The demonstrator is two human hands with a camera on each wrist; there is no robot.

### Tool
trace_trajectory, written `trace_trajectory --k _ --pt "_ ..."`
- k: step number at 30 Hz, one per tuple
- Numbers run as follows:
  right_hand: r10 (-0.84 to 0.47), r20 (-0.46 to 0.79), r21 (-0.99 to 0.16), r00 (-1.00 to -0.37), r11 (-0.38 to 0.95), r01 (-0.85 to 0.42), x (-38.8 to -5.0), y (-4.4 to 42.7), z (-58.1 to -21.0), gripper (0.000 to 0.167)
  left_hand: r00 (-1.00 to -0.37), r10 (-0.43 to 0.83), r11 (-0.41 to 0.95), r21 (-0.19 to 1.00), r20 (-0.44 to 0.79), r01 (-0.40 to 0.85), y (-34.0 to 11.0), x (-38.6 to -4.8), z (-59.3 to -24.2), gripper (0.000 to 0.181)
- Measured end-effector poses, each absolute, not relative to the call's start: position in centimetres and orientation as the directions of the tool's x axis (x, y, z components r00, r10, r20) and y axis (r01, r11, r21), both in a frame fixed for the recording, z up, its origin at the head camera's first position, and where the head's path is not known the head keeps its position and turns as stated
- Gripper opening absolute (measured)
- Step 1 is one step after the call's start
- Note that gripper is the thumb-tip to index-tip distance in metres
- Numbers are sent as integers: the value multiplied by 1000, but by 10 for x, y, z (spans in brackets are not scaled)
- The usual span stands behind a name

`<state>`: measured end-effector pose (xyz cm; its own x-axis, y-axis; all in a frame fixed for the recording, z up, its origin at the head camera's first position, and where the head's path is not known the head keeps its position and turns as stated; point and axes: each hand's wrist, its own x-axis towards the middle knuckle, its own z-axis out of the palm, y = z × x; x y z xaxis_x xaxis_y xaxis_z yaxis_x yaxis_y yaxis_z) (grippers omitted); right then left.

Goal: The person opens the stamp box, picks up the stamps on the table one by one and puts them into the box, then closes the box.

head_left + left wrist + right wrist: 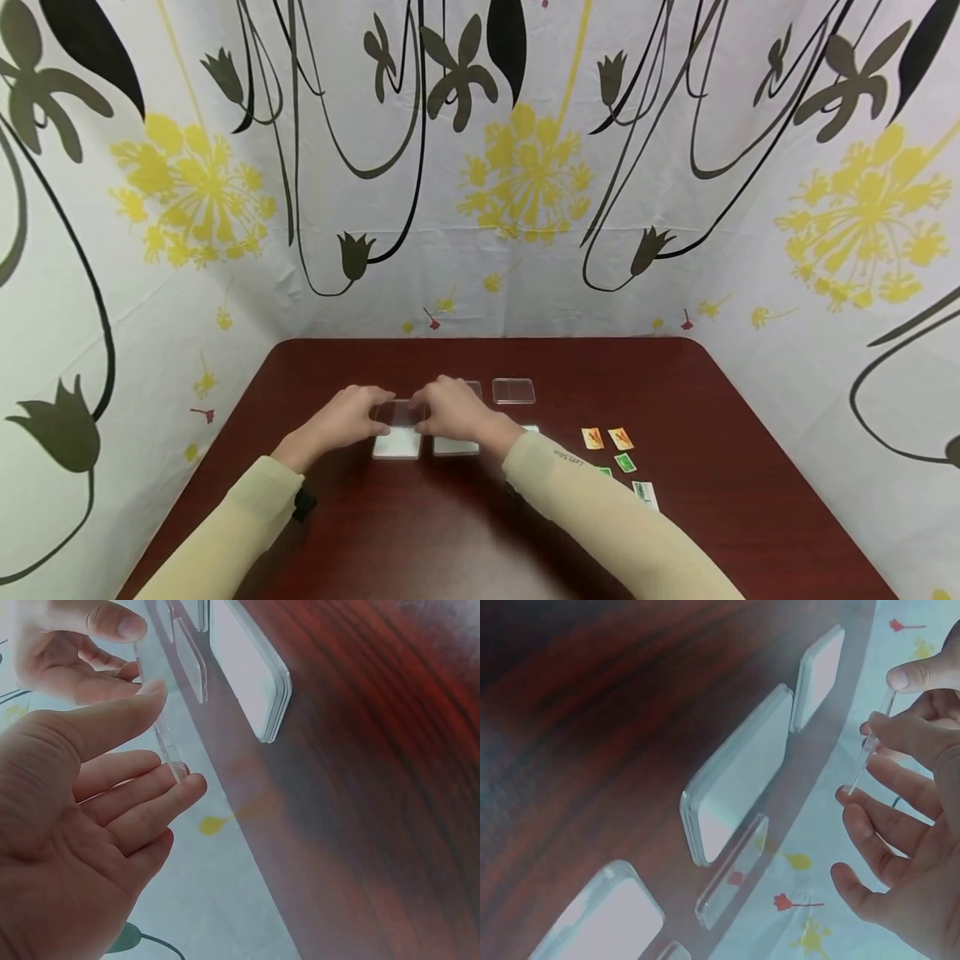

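Note:
A thin clear plastic lid (166, 739) is held between both hands. My left hand (348, 421) pinches its left side between thumb and fingers. At the opposite side, my right hand (453, 408) grips it with thumb and fingertips, as the right wrist view also shows on the clear lid (860, 766). Below the hands on the table lies a shallow clear case with a white inside (397, 447). A second such case (455, 448) sits beside it, partly behind the right hand. A third white case (532, 428) is mostly hidden by the right forearm.
Two clear lids lie farther back, one clear lid (513, 391) in full view and another clear lid (473, 387) partly covered by the right hand. To the right are orange stamps (592, 438), a green stamp (625, 462) and a white-green stamp (645, 495) on the dark red table (735, 500).

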<state>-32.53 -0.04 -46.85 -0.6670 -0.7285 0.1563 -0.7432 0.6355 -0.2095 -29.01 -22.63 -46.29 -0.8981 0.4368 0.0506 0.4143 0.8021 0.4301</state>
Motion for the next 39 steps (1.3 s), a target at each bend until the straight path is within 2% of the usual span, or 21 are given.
trace_trajectory --k 11,25,34,39 --pt "-723 154 -205 -673 643 -738 -346 3 -450 31 -892 441 801 403 101 442 -229 -311 -454 51" --pt "-716 104 -233 -690 657 -717 -376 -5 -439 32 -912 395 791 464 107 397 -234 -334 -455 48" --pt "-640 44 -356 -767 707 -611 -389 -7 -457 35 -921 387 802 478 41 358 -231 -348 -462 47" --pt "-604 30 -373 -796 732 -570 -394 -8 -466 36 -923 384 809 477 12 342 -228 -354 -469 44"
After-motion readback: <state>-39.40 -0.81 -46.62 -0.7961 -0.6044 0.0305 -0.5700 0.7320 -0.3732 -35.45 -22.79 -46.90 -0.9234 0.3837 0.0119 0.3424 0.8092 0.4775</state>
